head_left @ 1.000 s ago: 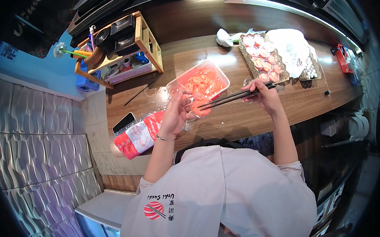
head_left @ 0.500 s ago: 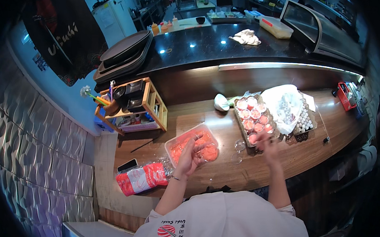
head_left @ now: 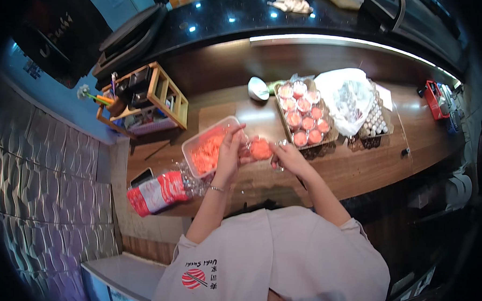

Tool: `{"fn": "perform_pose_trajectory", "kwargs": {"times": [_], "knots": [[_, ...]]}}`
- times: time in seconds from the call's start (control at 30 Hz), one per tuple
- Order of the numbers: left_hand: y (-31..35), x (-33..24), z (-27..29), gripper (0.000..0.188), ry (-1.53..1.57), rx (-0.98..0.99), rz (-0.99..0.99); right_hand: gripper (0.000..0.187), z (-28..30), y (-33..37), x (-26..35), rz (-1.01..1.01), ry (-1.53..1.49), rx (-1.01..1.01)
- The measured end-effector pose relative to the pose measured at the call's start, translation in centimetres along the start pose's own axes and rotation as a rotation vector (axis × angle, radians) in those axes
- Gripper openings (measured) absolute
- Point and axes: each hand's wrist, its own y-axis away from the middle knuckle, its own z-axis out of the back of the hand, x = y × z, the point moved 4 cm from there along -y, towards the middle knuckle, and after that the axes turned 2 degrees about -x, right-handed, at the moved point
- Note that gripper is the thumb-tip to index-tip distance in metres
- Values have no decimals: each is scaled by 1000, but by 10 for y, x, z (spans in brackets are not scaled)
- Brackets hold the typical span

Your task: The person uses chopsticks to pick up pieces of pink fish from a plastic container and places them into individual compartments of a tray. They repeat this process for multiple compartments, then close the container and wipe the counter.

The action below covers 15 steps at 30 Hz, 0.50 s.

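Observation:
A small clear cup [head_left: 260, 149] filled with orange-pink shreds is between my two hands. My left hand [head_left: 230, 152] is closed on the cup's left side. From the right, my right hand [head_left: 289, 157] has its fingers bent at the cup's right edge; whether a clear lid is in them is too small to tell. Behind my left hand, a rectangular plastic tub [head_left: 186, 151] holds a heap of the same orange-pink shreds [head_left: 206, 153]. A cardboard egg tray [head_left: 333, 134] to the right carries several filled cups [head_left: 308, 123].
Left of the tub lie a red-and-white plastic packet [head_left: 158, 192] and a phone [head_left: 141, 176]. A wooden rack [head_left: 155, 87] stands at the back left. Farther back is a white bowl [head_left: 258, 89]. A white plastic bag [head_left: 343, 98], a tray of small eggs [head_left: 376, 123] and a red basket [head_left: 434, 100] are rightward.
My right hand has moved left from the egg tray to the cup in my left hand. The whole view has tilted down, so the table sits higher in the picture.

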Motion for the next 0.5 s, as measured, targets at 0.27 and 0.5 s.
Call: {"fn": "perform_pose_trajectory", "kwargs": {"times": [0.27, 0.5], "knots": [[-10, 9, -12, 46, -244, 89, -132, 56, 7, -20, -7, 12, -279, 0], [-6, 11, -28, 52, -182, 235, -94, 57, 9, -23, -1, -8, -321, -38]]}}
